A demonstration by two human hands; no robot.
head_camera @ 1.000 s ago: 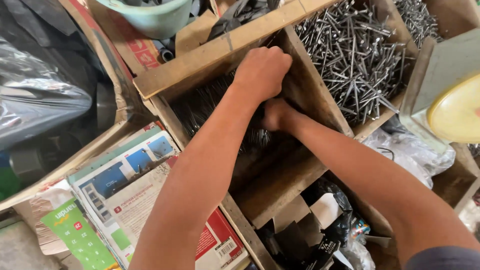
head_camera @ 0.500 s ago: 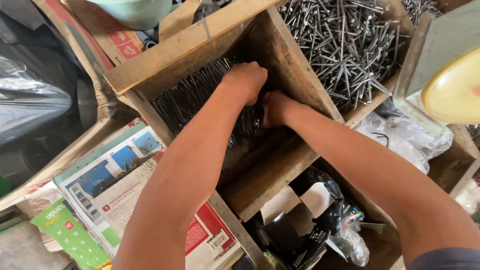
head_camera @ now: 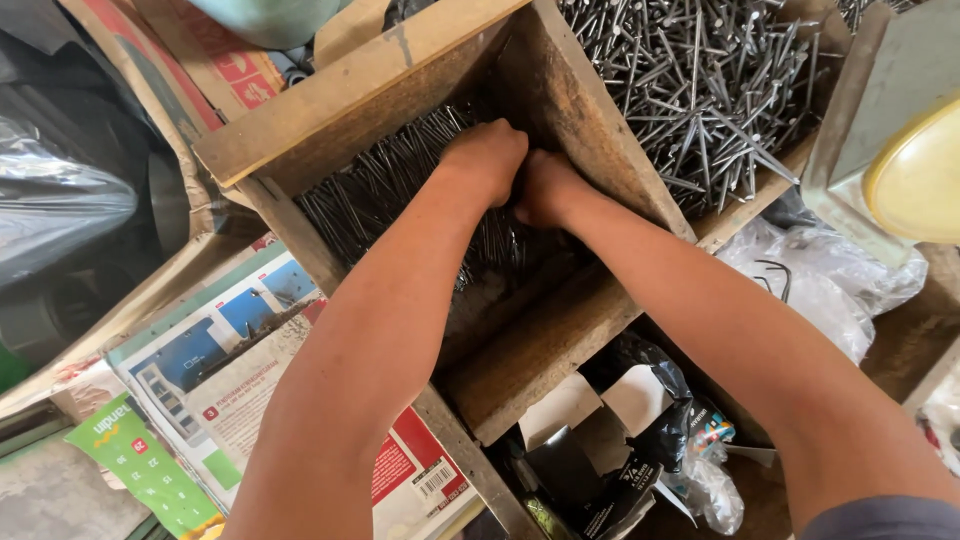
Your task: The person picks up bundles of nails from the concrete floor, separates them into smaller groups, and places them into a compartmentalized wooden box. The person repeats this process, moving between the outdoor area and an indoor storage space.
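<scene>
Digging into the dark nails (head_camera: 380, 190) in the wooden compartment (head_camera: 560, 90), left hand (head_camera: 487, 157) and right hand (head_camera: 545, 188) clench handfuls; likely heavy, prickly, best scooped underneath.

This looks like a hardware shop or a builder's storeroom. A rough wooden bin (head_camera: 560, 330) split by plank dividers holds loose stock: dark thin nails (head_camera: 370, 185) in one compartment, longer bright steel nails (head_camera: 700, 90) heaped in the compartment beside it. Left of the bin lie printed cardboard product boxes (head_camera: 230, 370); below it sit crumpled plastic bags (head_camera: 660, 430) and small packets.
</scene>
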